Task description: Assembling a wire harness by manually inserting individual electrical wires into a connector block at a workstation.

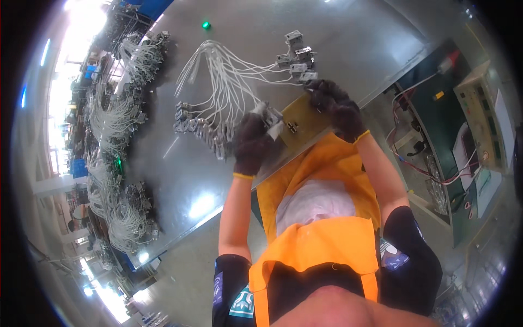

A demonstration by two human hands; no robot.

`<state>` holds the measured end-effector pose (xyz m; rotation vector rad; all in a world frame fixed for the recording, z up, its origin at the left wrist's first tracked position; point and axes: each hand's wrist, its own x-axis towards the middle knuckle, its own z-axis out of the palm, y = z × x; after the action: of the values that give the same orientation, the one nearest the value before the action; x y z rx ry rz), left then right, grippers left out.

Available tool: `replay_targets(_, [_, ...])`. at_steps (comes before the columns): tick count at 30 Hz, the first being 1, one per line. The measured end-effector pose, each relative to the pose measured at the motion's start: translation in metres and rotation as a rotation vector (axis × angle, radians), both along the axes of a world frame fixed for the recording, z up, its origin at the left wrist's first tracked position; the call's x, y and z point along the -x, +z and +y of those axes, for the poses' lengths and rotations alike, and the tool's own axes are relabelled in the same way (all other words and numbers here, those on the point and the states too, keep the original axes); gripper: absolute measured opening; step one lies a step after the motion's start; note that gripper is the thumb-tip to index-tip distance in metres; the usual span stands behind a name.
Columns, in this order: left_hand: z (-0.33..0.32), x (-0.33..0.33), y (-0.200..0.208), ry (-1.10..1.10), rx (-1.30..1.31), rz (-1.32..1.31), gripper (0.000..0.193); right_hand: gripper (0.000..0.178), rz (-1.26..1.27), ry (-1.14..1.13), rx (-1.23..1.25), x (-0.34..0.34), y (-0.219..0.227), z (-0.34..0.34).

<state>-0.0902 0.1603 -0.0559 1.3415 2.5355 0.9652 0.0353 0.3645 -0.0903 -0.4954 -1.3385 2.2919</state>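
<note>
A bundle of white wires (pixel 224 82) fans out on the metal table, with small silver metal housings at the wire ends. My left hand (pixel 251 143), in a dark glove with a yellow cuff, is closed on a silver metal housing (pixel 268 113); a white piece (pixel 275 129) shows beside its fingers. My right hand (pixel 336 109), gloved alike, has its fingers curled just below a stack of metal housings (pixel 297 54). What its fingertips hold, if anything, is hidden. Between the hands lies a yellowish board (pixel 305 117) with a small dark fixture (pixel 292 127) on it. More housings (pixel 204 131) lie left of my left hand.
Several heaps of white-wired parts (pixel 111 122) line the table's left side. A green light (pixel 206 25) shows on the metal table (pixel 348 32) at the far side. To the right stand a control box (pixel 482 117) and red cables (pixel 393 128). My orange apron (pixel 313 240) touches the near edge.
</note>
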Motion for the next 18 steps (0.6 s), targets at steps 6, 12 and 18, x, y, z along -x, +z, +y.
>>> replay_targets(6, [0.001,-0.048,0.001,0.060,-0.114,-0.213,0.055,0.022,-0.125,0.059,-0.013,-0.049,0.011,0.002])
replay_targets(12, [0.012,-0.061,0.020,0.118,-0.015,-0.141,0.057,0.024,-0.122,0.070,-0.004,-0.088,0.008,-0.042])
replay_targets(18, [0.006,-0.055,0.020,0.172,-0.105,-0.413,0.056,0.030,-0.188,0.165,0.000,-0.099,-0.009,-0.055])
